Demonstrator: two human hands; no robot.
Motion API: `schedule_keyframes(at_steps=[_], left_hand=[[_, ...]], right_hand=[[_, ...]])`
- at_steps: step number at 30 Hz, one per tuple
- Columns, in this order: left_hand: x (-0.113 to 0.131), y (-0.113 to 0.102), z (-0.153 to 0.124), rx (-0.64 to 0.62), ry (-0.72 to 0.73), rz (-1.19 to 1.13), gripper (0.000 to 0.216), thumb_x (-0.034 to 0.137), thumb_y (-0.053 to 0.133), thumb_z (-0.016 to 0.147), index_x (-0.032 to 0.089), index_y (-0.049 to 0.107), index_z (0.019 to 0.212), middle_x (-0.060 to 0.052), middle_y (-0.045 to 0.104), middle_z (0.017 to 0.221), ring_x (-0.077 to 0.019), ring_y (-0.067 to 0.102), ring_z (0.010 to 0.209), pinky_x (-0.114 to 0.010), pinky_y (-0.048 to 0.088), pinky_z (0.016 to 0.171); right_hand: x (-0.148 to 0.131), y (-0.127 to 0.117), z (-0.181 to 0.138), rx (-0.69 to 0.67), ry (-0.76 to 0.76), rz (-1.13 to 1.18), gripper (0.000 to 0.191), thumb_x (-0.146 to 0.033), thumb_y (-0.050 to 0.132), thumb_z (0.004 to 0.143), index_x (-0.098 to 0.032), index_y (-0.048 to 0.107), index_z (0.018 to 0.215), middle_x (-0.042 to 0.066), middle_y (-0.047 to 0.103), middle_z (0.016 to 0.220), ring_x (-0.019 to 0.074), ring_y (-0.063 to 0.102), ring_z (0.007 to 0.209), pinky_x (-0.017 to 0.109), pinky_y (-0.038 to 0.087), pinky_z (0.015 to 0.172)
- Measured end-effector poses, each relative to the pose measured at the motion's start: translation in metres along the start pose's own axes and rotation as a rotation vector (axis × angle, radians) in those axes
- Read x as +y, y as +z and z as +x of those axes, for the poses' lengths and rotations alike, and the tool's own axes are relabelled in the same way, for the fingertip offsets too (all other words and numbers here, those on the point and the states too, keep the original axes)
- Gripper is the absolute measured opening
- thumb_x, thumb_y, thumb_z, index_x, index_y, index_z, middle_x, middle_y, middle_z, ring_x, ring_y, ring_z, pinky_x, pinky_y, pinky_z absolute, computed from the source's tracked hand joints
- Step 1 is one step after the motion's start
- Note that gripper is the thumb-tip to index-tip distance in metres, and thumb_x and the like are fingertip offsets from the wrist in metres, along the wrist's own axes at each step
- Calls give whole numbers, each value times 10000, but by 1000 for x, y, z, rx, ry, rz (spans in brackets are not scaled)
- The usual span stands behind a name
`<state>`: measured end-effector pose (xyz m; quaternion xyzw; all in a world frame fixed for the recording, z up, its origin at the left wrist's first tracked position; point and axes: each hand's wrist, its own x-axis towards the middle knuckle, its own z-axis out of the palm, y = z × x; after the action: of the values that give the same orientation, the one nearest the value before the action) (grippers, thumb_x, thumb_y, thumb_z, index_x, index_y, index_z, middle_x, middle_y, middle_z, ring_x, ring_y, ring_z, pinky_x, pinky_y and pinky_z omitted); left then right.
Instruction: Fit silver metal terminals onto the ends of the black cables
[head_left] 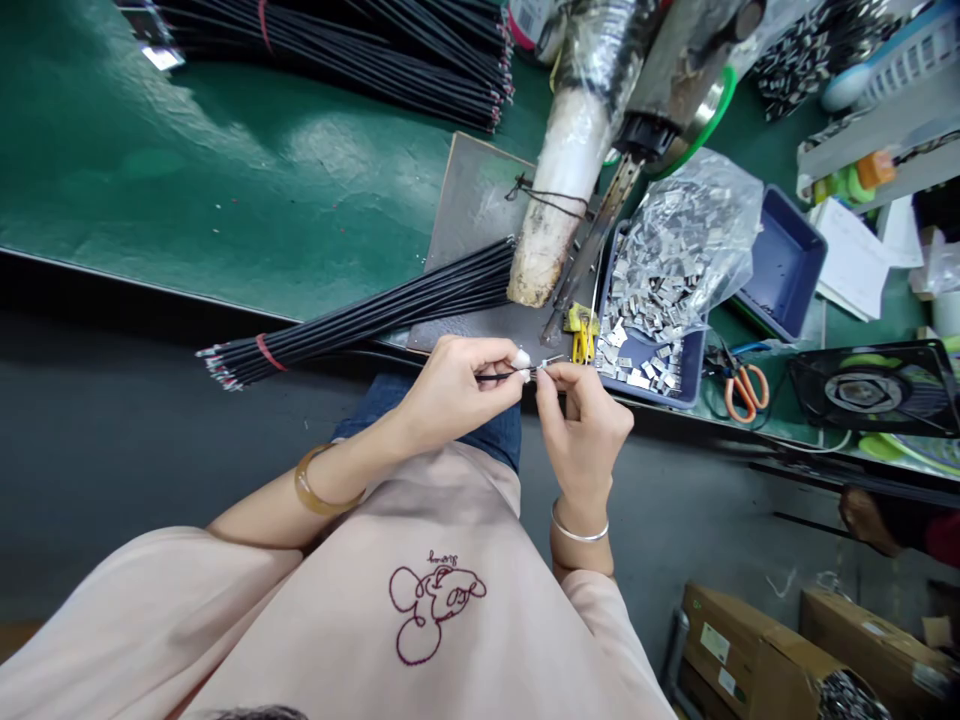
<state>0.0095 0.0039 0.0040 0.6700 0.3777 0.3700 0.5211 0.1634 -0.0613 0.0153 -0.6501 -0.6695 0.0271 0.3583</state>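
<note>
Black cable [491, 377] is held at the near edge of the bench [300, 210], spanning the two hands; it appears light and slim, its jacket likely springy rather than limp and not slippery; the cable end [553, 359] is judged the fragile part, apt to bend under pressure, though whether bare wire or a small fitting shows there cannot be told; the sound hold is on the jacket just behind that end. Left hand [461, 388] pinches the jacket there, thumb against forefinger; right hand [585, 415] grips the cable end in a fingertip pinch. Cable bundle [360, 305], bound by a red band [268, 352], lies partly on a grey board [465, 210] and overhangs the bench; blue tray [686, 392], right of the yellow tool [582, 340], holds small metal parts [646, 378].
</note>
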Motion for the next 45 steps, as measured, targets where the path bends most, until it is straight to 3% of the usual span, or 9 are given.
schedule_keyframes(at_steps=[4,8,11,14,16,20,24,37,45], left_hand=[[1,-1,1,-45,-11,-10,106,151,610,797,135,612,692,52,438,575,-70,351,555,-211,295,524],[3,-2,2,-130,-28,-40,114,157,593,827,127,610,717,77,287,570,-61,248,545,-217,214,504],[3,-2,2,-123,-38,-65,116,176,597,843,118,640,753,75,266,579,-61,228,547,-226,192,505],[2,-1,4,-67,-72,-126,145,210,606,856,116,647,754,71,286,573,-59,245,537,-230,193,504],[1,0,7,-55,-89,-162,156,223,606,861,117,648,755,72,288,562,-58,251,524,-232,193,500],[0,0,12,-35,-91,-189,153,229,620,855,121,656,753,73,290,545,-58,244,511,-235,183,492],[0,2,14,-11,-111,-209,162,232,627,847,130,638,721,59,329,547,-60,267,515,-234,187,494],[5,2,20,75,-138,-273,101,217,663,797,146,668,726,33,449,568,-69,357,524,-218,282,500],[5,-2,17,-17,-155,-264,133,186,652,824,131,645,704,72,302,544,-50,224,509,-221,176,470]], right_hand=[[6,6,1,-100,130,196,69,-261,562,973,-214,586,929,-57,658,698,58,633,576,172,463,581],[8,7,1,-173,279,496,135,-321,563,976,-224,556,883,-100,532,570,46,504,461,165,387,472],[6,7,0,46,314,513,127,-334,625,942,-226,616,877,-90,532,587,35,458,449,168,341,433],[5,6,0,338,203,510,97,-307,613,947,-254,633,1026,-89,574,604,43,469,434,180,357,418],[7,5,-1,417,141,537,163,-254,550,976,-279,572,1135,-88,657,666,49,501,409,188,398,406],[11,9,-2,331,97,419,144,-166,570,956,-258,592,1065,-16,778,955,124,764,716,276,635,633],[14,17,-1,193,1,271,106,-151,659,897,-235,642,959,38,781,1113,183,772,996,319,667,779],[10,21,14,220,-99,187,108,-144,661,889,-245,667,927,10,797,1037,201,771,1020,343,658,825],[11,19,6,151,-89,208,79,-159,632,893,-233,607,880,46,776,1163,161,784,894,313,667,785]])
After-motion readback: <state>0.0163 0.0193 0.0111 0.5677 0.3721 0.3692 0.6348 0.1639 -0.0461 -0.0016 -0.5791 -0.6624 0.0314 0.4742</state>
